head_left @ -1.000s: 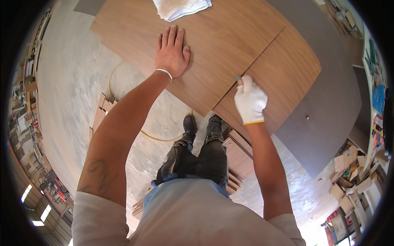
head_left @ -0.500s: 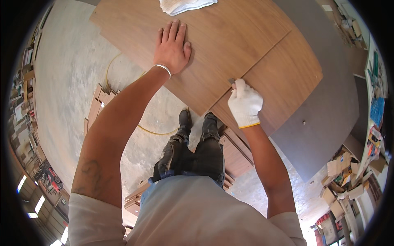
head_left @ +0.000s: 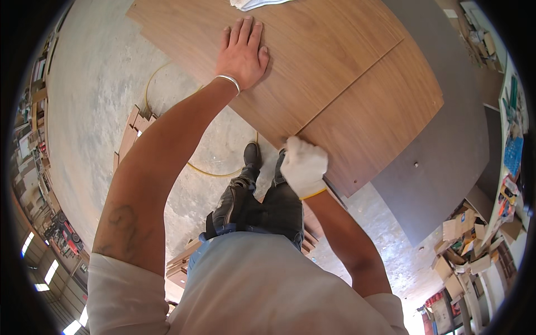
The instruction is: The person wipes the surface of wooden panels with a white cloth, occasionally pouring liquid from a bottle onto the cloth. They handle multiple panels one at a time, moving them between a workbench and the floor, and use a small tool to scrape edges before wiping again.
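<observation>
Bare, with a silver bracelet at the wrist, my left hand [head_left: 242, 54] lies flat on a brown wood-grain panel [head_left: 318, 61], fingers stretched out near its left edge. My right hand [head_left: 304, 164], in a white knit glove with a yellow cuff, is closed at the panel's near edge. It sits at the near end of a straight seam [head_left: 352, 84] that crosses the wood surface. The small flat metal tool seen at its fingertips earlier is hidden by the glove now. A white cloth [head_left: 257, 3] lies at the far edge of the view.
A dark grey board [head_left: 432, 162] lies under the panel and sticks out to the right. Wood pieces [head_left: 131, 131] and a yellow hose [head_left: 209, 173] are on the concrete floor at left. Cardboard scraps [head_left: 460, 240] are heaped at lower right, beside a cluttered bench [head_left: 511, 139].
My right hand has moved toward me and left along the seam to the panel's near edge. My left hand stays flat on the wood. The view has shifted slightly.
</observation>
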The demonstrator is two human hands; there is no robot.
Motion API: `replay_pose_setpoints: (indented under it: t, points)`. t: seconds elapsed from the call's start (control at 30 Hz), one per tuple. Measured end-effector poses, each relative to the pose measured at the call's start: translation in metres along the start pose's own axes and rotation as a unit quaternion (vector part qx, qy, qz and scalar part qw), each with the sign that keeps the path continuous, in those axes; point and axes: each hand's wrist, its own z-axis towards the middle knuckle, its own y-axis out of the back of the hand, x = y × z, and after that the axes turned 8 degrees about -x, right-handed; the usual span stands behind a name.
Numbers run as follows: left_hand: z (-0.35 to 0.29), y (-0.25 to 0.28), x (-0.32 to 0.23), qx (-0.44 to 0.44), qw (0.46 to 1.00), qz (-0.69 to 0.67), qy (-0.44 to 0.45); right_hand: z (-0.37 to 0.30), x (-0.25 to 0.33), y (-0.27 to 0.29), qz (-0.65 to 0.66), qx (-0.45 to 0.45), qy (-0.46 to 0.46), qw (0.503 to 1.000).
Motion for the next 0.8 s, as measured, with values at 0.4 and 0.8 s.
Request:
replay_pose_setpoints:
  t: [0.4, 0.8]
  points:
    - [0.001, 0.002, 0.003, -0.008, 1.0, -0.007, 0.003, -0.009, 0.007, -0.005, 0.034, 0.035, 0.002, 0.999]
    - [-0.001, 0.003, 0.007, 0.001, 1.0, 0.014, 0.003, 0.016, -0.013, 0.002, 0.012, -0.019, -0.023, 0.999]
